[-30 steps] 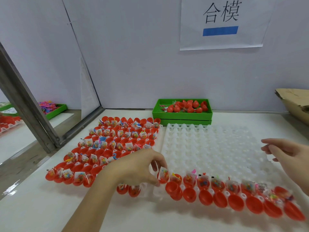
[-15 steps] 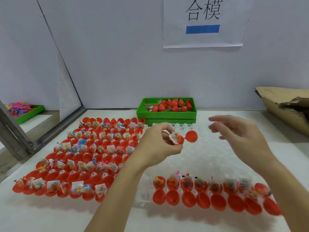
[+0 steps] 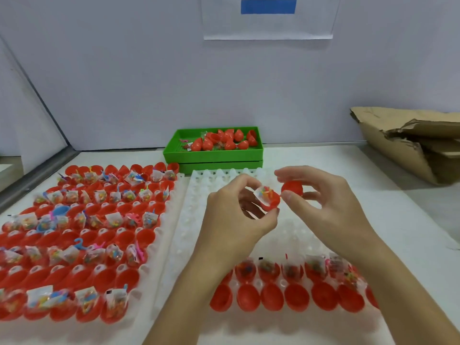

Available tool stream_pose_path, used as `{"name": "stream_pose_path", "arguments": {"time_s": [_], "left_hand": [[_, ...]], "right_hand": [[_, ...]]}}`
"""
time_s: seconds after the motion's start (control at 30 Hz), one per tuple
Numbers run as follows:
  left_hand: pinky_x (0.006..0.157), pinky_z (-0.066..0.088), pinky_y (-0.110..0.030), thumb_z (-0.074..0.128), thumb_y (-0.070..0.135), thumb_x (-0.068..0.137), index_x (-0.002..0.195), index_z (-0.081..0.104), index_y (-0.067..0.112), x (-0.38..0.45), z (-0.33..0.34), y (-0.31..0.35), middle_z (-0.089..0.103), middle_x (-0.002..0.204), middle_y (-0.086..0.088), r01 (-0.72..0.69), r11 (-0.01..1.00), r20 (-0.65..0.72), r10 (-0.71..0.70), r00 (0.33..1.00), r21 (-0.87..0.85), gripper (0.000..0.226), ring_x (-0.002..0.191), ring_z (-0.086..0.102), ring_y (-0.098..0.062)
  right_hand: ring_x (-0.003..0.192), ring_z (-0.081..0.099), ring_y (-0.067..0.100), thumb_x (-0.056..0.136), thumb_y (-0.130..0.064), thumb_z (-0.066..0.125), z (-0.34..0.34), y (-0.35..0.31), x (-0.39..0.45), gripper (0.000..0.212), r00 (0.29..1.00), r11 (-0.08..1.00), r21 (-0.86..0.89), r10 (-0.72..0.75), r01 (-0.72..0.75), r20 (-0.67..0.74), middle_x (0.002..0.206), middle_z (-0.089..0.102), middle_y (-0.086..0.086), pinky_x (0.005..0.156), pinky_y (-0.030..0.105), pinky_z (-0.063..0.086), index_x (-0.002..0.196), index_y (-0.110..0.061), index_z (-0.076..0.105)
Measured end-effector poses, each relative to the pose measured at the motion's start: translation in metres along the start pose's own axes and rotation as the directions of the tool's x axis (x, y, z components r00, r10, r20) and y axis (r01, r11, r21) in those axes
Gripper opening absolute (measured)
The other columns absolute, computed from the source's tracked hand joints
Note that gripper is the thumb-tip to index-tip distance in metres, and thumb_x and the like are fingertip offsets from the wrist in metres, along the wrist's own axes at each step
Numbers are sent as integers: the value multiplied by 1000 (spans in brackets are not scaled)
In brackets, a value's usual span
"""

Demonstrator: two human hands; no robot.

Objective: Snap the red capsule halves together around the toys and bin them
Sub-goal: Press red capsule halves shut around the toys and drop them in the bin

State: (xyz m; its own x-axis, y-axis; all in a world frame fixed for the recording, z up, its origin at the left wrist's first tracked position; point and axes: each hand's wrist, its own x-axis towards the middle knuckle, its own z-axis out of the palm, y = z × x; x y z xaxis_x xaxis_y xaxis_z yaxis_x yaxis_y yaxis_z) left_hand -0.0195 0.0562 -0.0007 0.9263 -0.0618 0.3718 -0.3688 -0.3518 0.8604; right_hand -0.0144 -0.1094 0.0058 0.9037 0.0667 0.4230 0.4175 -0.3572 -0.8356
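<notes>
Pinching the filled capsule half (image 3: 270, 201) in my left hand (image 3: 234, 215), above the white tray (image 3: 199, 195), I hold the empty cap (image 3: 292, 188) between my right hand's (image 3: 331, 205) thumb and fingertips, just beside it. The toy packet (image 3: 262, 191) pokes above the rim; closing crooked could trap its plastic, leaving the capsule unlatched before the green bin (image 3: 214, 155) beyond.

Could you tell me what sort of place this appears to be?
Probably a small factory assembly bench. White trays hold rows of open red capsule halves with bagged toys, a green bin collects closed ones, and a printed sign hangs on the partition.
</notes>
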Motion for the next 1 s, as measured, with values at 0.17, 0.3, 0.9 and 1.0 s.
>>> {"name": "stream_pose_path", "arguments": {"time_s": [0.17,0.3,0.9,1.0], "left_hand": [[62,55,-19,81,16,76,88,62,27,-6,-2,-4,69,71,6,5,995,33,-8,999,96,25,66,68,-7],[66,57,-26,79,13,75,91,62,25,-9,-1,-3,69,74,5,-31,993,94,20,995,113,26,70,68,-11],[63,55,-18,80,9,76,90,64,23,-10,-1,2,72,75,4,-5,999,146,10,989,-34,25,66,69,-11],[63,55,-18,81,10,76,90,64,23,-10,0,2,72,75,4,-2,1000,147,6,989,-23,26,66,69,-11]], "right_hand": [[109,60,3,90,-19,66,-1,1,-2,25,1000,996,-87,-4,5,14,111,68,-18,91,39,54,110,-34,70],[103,64,9,88,-21,72,2,-1,-2,16,999,996,-78,-39,40,19,102,70,-16,85,43,56,101,-31,75],[92,65,13,82,-12,78,-2,-6,-2,18,997,997,44,71,-70,-15,90,70,-7,80,44,56,75,-28,79],[97,63,9,81,-19,80,-4,-8,-3,13,998,993,-102,51,-54,-30,95,68,-12,84,45,54,77,-31,79]]}}
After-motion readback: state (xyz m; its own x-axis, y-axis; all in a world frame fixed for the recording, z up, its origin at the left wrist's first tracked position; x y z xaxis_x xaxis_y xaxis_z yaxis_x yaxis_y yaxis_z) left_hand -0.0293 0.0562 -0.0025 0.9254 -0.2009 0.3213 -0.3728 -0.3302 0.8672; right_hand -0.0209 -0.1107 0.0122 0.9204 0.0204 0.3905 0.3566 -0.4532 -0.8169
